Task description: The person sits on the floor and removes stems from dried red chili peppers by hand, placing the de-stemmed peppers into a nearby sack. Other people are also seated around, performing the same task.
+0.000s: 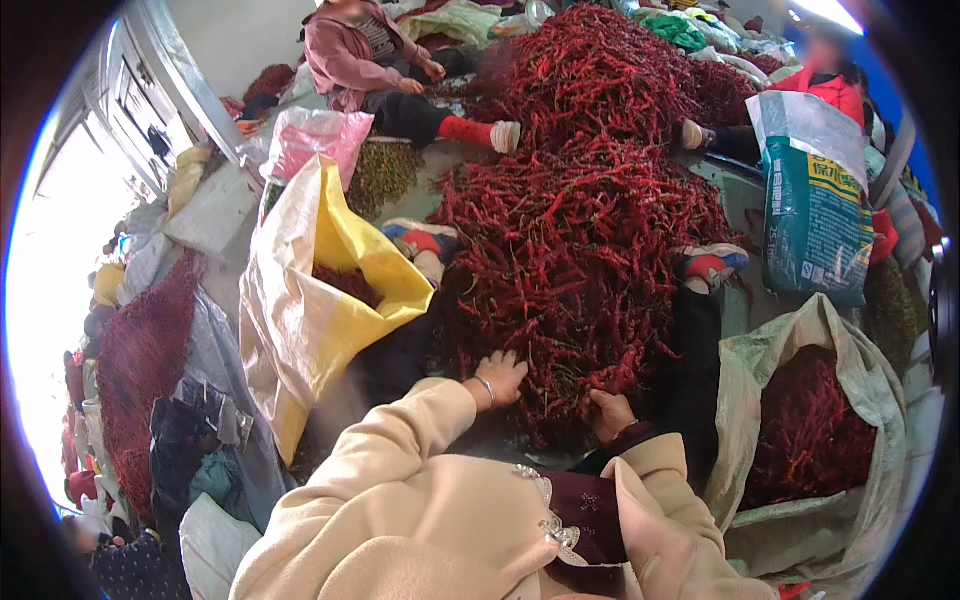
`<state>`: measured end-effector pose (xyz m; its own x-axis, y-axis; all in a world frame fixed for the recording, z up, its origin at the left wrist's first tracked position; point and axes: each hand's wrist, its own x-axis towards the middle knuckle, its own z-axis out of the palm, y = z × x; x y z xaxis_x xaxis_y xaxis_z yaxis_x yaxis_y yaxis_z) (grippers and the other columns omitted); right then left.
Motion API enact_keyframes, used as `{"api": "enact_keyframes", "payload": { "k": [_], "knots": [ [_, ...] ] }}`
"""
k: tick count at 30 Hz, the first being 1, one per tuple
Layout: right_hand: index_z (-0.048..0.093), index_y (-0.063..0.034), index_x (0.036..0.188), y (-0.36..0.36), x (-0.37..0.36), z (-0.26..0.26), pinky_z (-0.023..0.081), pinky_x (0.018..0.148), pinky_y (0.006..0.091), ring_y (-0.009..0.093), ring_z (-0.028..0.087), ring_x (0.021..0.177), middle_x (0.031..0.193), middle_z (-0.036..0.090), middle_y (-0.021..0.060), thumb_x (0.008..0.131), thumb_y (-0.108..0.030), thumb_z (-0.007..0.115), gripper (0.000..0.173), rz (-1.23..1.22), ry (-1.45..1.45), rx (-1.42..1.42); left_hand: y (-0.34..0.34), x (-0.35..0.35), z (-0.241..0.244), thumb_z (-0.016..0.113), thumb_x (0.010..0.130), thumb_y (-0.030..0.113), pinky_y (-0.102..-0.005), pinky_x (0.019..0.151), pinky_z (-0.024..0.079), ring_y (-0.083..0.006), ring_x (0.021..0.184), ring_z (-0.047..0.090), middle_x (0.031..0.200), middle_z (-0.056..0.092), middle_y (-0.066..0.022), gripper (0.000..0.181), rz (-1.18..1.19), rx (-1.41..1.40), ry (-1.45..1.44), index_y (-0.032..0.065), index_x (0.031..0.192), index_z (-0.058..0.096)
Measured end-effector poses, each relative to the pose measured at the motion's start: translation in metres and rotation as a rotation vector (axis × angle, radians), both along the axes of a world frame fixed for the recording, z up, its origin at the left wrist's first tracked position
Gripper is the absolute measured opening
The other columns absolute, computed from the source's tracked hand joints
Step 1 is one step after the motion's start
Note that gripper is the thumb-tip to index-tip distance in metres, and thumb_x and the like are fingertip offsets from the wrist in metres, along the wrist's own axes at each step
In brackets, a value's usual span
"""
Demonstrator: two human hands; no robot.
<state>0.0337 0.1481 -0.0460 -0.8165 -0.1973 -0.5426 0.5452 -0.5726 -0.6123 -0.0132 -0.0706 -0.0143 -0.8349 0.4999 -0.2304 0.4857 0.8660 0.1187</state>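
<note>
A large heap of dried red chili peppers (pixel 562 255) spreads between my outstretched legs and on away from me. My left hand (pixel 501 376), with a bracelet at the wrist, rests at the heap's near left edge, palm down with fingers spread; nothing shows in it. My right hand (pixel 609 414) is at the near right edge, fingers curled against some peppers; whether it grips them is unclear. A white sack with a yellow lining (pixel 397 289) stands at my left, some red peppers inside. At my right, an open pale woven sack (pixel 739 420) holds many red peppers.
A person in a pink jacket (pixel 345 60) sits at the upper left, a person in red (pixel 832 90) at the upper right behind a green printed sack (pixel 810 217). A pile of green stems (pixel 384 176) lies beyond the yellow-lined sack. More peppers (pixel 142 382) lie far left.
</note>
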Motion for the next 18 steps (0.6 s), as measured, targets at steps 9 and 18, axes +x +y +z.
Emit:
{"api": "enact_keyframes", "payload": {
  "k": [9, 18],
  "knots": [
    [0.051, -0.0049, 0.076, 0.002, 0.009, -0.001, 0.040, 0.052, 0.0267, 0.015, 0.049, 0.059, 0.065, 0.051, 0.0044, 0.072, -0.014, 0.049, 0.009, 0.029, 0.058, -0.089, -0.008, -0.014, -0.042, 0.048, 0.060, 0.016, -0.0408, 0.060, 0.038, -0.0299, 0.073, 0.045, 0.076, 0.047, -0.0126, 0.013, 0.015, 0.243, 0.234, 0.0104, 0.069, 0.054],
    [0.046, -0.0084, 0.065, 0.001, 0.011, 0.004, 0.036, 0.051, 0.0277, 0.014, 0.042, 0.054, 0.056, 0.043, 0.0010, 0.072, -0.015, 0.049, 0.010, 0.049, -0.127, 0.008, -0.023, -0.029, -0.013, 0.051, 0.068, 0.012, -0.0300, 0.071, 0.038, -0.0200, 0.080, 0.048, 0.083, 0.052, -0.0079, 0.019, 0.168, 0.851, 0.066, 0.0052, 0.085, 0.051]
  ]
}}
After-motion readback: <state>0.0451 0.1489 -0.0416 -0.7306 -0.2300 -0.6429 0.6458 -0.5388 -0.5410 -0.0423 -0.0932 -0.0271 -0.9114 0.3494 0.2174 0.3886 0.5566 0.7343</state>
